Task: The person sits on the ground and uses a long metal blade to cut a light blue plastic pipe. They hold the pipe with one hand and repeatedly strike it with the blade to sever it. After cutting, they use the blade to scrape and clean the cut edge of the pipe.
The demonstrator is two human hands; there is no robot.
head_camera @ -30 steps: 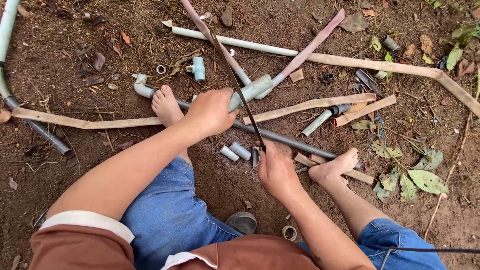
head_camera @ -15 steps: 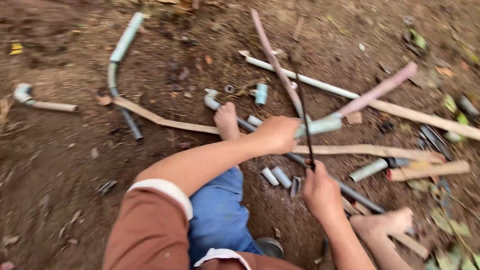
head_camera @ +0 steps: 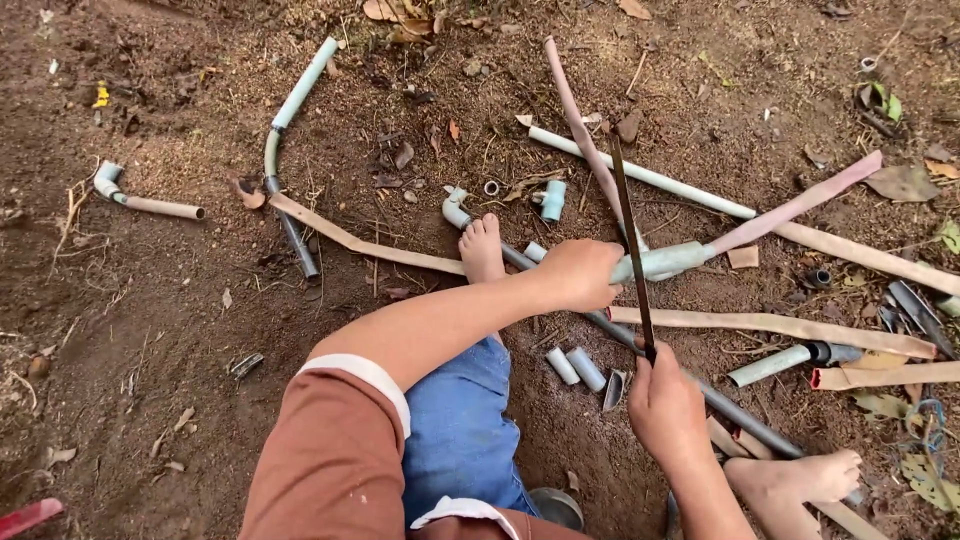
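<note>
Left hand (head_camera: 580, 273) clamps the pale grey pipe (head_camera: 668, 261) – right hand (head_camera: 665, 405), at 5 o'clock, grips a thin dark saw blade (head_camera: 630, 240).

Soft, even daylight, faint diffuse shadows, no glare, sharp centre, slight softness and stretch toward the edges.

Curved grey pipe (head_camera: 290, 110), elbow pipe piece (head_camera: 140, 198), two short pipe offcuts (head_camera: 575, 366), dry leaves (head_camera: 900, 182)
</note>
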